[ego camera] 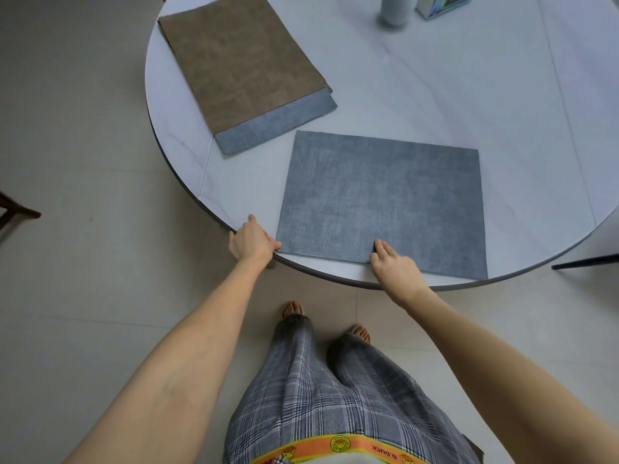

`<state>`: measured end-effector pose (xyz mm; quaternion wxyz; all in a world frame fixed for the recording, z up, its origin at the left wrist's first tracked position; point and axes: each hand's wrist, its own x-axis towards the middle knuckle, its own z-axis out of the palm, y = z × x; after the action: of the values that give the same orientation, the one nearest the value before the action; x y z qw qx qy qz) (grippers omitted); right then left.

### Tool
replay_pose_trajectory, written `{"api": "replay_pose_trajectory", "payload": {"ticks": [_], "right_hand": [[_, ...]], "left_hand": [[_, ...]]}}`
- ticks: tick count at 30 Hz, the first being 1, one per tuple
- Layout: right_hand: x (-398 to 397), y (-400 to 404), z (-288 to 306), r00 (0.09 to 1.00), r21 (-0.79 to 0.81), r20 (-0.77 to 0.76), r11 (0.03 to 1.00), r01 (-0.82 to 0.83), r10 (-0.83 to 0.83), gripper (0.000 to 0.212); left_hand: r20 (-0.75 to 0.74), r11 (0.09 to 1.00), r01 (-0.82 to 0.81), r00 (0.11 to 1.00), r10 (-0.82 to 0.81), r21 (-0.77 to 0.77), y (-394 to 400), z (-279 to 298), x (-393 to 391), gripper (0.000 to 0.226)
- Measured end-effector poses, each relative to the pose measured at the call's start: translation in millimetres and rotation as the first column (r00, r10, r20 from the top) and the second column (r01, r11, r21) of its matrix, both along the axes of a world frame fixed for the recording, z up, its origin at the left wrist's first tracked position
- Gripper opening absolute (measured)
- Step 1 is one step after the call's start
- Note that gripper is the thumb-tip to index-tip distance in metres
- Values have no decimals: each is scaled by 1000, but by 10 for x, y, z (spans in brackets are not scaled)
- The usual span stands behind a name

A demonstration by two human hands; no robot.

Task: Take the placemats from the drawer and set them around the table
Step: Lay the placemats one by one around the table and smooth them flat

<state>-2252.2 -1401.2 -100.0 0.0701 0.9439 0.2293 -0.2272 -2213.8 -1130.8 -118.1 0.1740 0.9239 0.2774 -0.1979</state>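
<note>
A blue mat (382, 202) lies flat on the round table (418, 78), its near edge running close along the table's rim in front of the person. The left hand (253, 241) rests at the mat's near-left corner, thumb tip touching that corner and the other fingers on the bare table, loose, holding nothing. The right hand (393, 262) lies on the mat's near edge with straight fingers pressing down on it, not gripping.

The remaining mats sit in a stack (244, 72) near the left rim, a brown one on top and blue ones slipping out beneath, just beside the laid mat but not touching it.

Risks from here, as I judge them:
- The mat's near-right corner sits very near the rim; a pull toward the body could hang it over and let it slide to the floor.
- The mat lies slightly skewed; pushing with one hand alone would likely turn it further.
- The stack is already fanned, so lifting only the top mat carelessly may drag the lower ones off the rim.
- A bottle (397, 10) and a box (442, 5) stand at the far side; a mat swept across could knock the bottle over.
</note>
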Motion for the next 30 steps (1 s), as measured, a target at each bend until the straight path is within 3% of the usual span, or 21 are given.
{"api": "replay_pose_trajectory", "payload": {"ticks": [4,6,8,12,14,16,18,22,30], "right_hand": [[33,-155,-68,989,262,11,955,139,-147,29],[60,-363,-74,947,451,62,855,256,-316,23],[95,-680,-59,819,545,57,705,453,-570,29],[139,-1436,-86,512,462,-36,441,770,-858,43],[148,-1701,-119,420,427,-86,348,834,-903,43],[158,-1828,-139,411,421,-123,328,846,-903,33],[189,-1870,-144,414,413,-165,318,853,-895,24],[212,-1967,-194,289,356,-332,164,920,-898,32],[219,-2043,-225,300,366,-336,170,915,-893,31]], "left_hand": [[-141,982,137,983,-118,132,-78,144,85,71],[-159,939,260,961,-228,226,-222,255,152,79],[-56,895,400,916,-398,198,-493,301,220,96],[-13,681,732,680,-733,-24,-1428,274,220,111],[-26,591,804,590,-807,-64,-1859,204,149,110],[-53,551,831,548,-835,-72,-2159,116,81,106],[-88,556,826,549,-831,-91,-2342,48,48,101],[-137,599,791,584,-800,-124,-2511,-16,65,97],[-150,622,768,604,-783,-152,-2552,-15,89,98]]}}
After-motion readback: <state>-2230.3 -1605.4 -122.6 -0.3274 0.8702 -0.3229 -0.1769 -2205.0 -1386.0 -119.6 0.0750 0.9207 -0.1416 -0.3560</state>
